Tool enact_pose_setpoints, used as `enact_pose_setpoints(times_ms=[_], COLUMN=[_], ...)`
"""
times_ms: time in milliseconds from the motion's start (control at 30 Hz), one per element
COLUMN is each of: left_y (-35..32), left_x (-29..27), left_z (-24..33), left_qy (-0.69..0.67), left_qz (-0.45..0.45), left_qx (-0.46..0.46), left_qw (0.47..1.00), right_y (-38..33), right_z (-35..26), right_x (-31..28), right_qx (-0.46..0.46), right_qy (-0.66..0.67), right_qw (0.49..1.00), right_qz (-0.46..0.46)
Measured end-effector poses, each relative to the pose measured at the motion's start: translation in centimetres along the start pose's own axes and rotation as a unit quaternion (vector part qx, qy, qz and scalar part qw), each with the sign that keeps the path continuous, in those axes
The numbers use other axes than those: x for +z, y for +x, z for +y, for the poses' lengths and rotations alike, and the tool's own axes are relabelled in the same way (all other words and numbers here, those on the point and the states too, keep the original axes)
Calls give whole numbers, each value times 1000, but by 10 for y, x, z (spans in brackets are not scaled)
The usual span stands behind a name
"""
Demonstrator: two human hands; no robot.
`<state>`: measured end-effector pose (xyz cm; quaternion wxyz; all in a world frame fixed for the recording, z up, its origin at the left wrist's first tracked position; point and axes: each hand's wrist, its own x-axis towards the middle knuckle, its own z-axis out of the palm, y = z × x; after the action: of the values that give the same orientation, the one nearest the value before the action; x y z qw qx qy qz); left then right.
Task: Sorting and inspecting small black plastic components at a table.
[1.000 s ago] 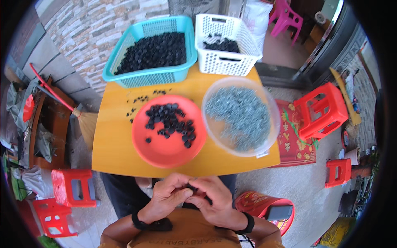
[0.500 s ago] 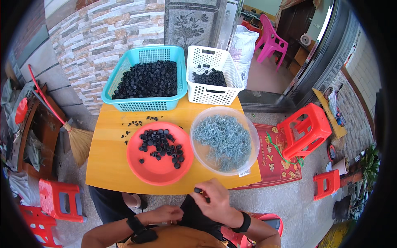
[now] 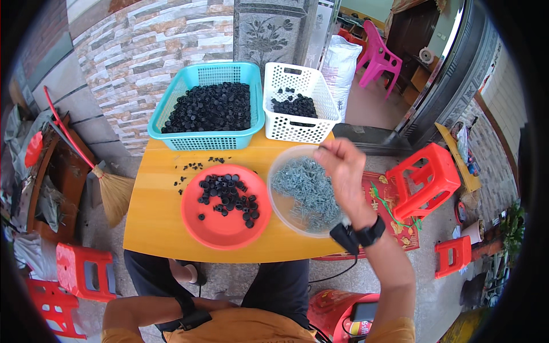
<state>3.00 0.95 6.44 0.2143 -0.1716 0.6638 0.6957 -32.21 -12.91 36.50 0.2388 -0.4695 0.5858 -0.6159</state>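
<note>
My right hand (image 3: pixel 344 168) is raised over the far right rim of a clear round tub (image 3: pixel 311 230) of silvery screws (image 3: pixel 306 186). Its fingers pinch a small black plastic cap (image 3: pixel 322 149), mostly covered by the fingertips. Down at my lap lies my left hand (image 3: pixel 222 300), low and partly hidden, its fingers not readable. A red round plate (image 3: pixel 209 233) with loose black caps (image 3: pixel 229 191) sits left of the tub. Behind it, a turquoise basket (image 3: pixel 206 141) is heaped with black caps, and a white basket (image 3: pixel 303 132) beside it holds fewer.
Small black bits (image 3: pixel 197 166) are scattered on the yellow wooden table (image 3: pixel 154 223) left of the plate. A red stool (image 3: pixel 426 180) stands to the right, and a red bucket (image 3: pixel 334 308) by my right leg. A white sack (image 3: pixel 339 71) leans by the doorway.
My right hand has gone from the table's near edge up and forward over the tub, still pinching the cap. My left hand has dropped back toward my lap.
</note>
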Motion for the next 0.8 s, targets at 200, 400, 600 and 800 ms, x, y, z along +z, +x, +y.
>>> enact_pose_setpoints(times_ms=[200, 400, 600, 800], left_y=[-4, 8, 26, 38], left_x=[-2, 0, -18, -14], left_z=[40, 16, 41, 8], left_qy=[-203, 42, 138, 171], left_qz=[13, 27, 6, 133], left_qx=[-115, -59, -21, -38], left_qw=[972, 997, 990, 976], right_y=[101, 152, 121, 40], right_z=[14, 25, 12, 9], right_x=[10, 22, 11, -28], right_qx=[-136, -191, -165, -88], right_qy=[-180, -402, -302, -141], right_qw=[972, 892, 936, 986], right_qz=[72, 76, 81, 26])
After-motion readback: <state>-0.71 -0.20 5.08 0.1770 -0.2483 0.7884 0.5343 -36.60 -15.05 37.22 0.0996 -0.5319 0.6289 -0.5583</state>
